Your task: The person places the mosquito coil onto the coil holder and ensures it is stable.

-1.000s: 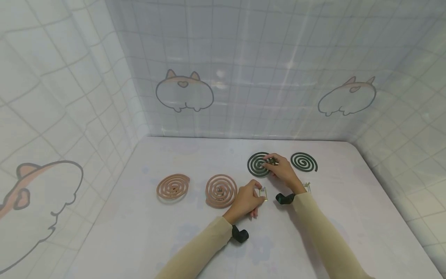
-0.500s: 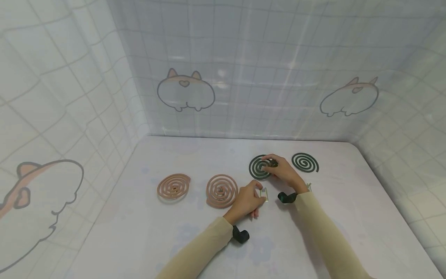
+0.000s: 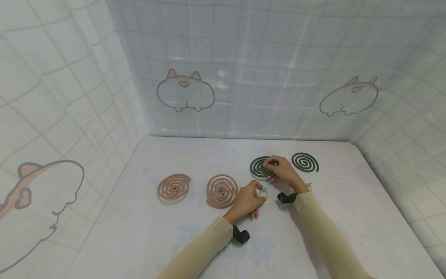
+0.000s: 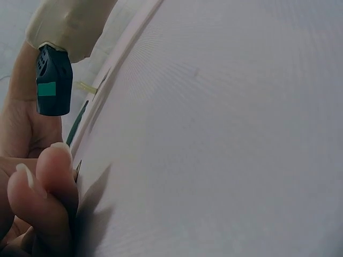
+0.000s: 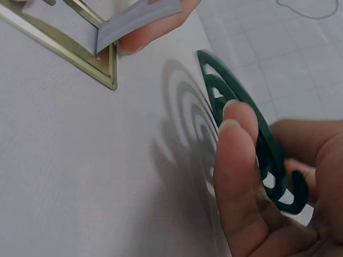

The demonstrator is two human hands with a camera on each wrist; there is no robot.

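A green mosquito coil [image 3: 257, 168] is held by my right hand [image 3: 283, 171], thumb and fingers pinching it. The right wrist view shows this coil [image 5: 236, 88] tilted above the table, its spiral shadow beside it. Just nearer to me, my left hand [image 3: 245, 199] holds a small gold metal coil stand [image 3: 266, 195] by its edge. In the right wrist view the stand [image 5: 69, 59] has a grey flat strip [image 5: 136, 21] at one corner, against a left fingertip. Curled left fingers [image 4: 56, 176] fill the corner of the left wrist view, where the stand is mostly hidden.
Behind the right hand lies a second green coil [image 3: 304, 162]. Another gold stand [image 3: 308, 187] is partly hidden by the right wrist. Two brown coils, one at far left [image 3: 173, 186] and one beside the left hand [image 3: 221, 190], sit on the table [image 3: 139, 228].
The green coil in my right hand has tilted, its face now looking flatter, and has come slightly nearer and to the right. My left hand stays in place on the stand.
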